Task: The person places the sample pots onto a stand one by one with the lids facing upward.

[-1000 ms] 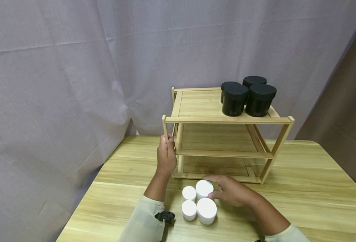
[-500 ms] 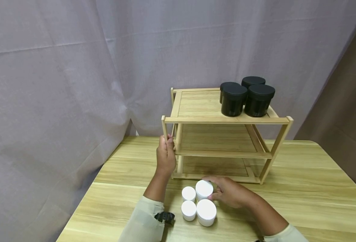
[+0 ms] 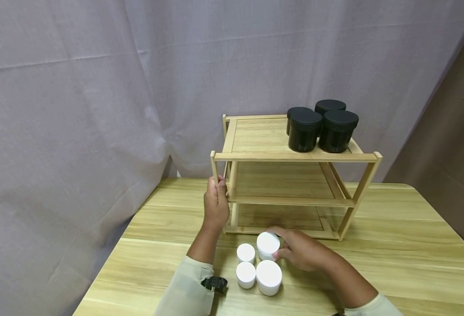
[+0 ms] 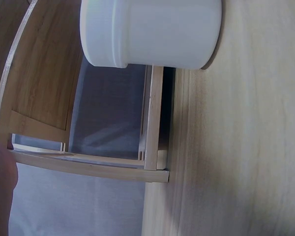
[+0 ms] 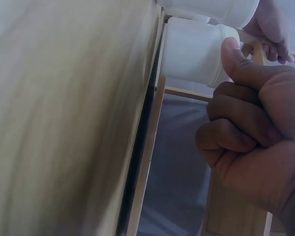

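Note:
My left hand [image 3: 216, 204] grips the front left post of a three-tier wooden shelf rack [image 3: 291, 156], thumb toward me. Low in front of the rack, my right hand [image 3: 305, 249] holds the back right white jar [image 3: 268, 246] by its lid, the thumb on the near side. In the right wrist view the thumb [image 5: 233, 56] presses the lid edge of that jar [image 5: 191, 51], while the other fingers are curled. Two smaller white jars [image 3: 246, 275] stand to its left, and a larger white jar [image 3: 269, 278] stands nearer me.
Several black lidded jars [image 3: 304, 131] stand grouped at the right of the rack's top tier. Under everything is a wood-grain table [image 3: 413, 263]. A grey curtain [image 3: 98, 109] hangs behind and along the left side.
The white jar in my right hand has shifted slightly away from me and to the right, opening a gap to the jars beside it. My left hand keeps its grip on the post.

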Motion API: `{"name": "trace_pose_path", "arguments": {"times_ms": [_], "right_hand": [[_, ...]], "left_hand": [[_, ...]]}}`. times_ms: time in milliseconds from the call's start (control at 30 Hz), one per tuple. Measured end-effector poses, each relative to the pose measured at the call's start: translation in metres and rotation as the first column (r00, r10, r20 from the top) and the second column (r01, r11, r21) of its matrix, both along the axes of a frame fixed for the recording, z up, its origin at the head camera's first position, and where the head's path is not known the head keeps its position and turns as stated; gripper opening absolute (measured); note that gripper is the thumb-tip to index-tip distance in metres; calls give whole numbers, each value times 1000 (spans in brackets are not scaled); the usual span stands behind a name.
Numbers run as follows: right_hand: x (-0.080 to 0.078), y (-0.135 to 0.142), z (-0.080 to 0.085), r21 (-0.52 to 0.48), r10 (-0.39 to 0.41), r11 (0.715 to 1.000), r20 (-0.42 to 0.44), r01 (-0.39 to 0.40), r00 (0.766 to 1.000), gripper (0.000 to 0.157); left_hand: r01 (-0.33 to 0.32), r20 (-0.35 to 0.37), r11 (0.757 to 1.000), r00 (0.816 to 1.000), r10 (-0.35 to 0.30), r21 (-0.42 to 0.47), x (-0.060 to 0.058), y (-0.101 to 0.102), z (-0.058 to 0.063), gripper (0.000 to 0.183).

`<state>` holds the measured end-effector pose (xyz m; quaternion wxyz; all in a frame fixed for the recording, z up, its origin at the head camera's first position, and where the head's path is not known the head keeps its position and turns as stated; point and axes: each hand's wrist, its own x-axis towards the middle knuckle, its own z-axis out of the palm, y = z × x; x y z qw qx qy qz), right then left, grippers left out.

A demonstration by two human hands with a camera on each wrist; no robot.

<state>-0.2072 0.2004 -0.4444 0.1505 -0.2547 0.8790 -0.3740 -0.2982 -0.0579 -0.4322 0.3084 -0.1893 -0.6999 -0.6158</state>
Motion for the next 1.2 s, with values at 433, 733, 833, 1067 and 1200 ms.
{"name": "trace_pose_path", "arguments": {"times_ms": [433,733,833,1067,1200], "right_hand": [[7,3,19,73,-54,995,-101,62,993,68],[13,4,31,89,-64,993,-131,76,989,68],[16,3,34,113,-66,990,-191,89,979,67],[23,1,44,132,-68,985,-274,107,959,63],[25,2,48,111,-62,989,-288,97,956,62]], "left_hand": [[-3,-4,1000,1000,3,-13,0,0,0,20],[6,-6,1000,1000,-6,-9,1,0,1,25],[4,-6,1000,1000,-4,-13,1,0,0,23],[0,-9,1000,1000,-1,-17,1,0,0,21],[-2,-6,1000,1000,2,-15,1,0,1,22]]}}
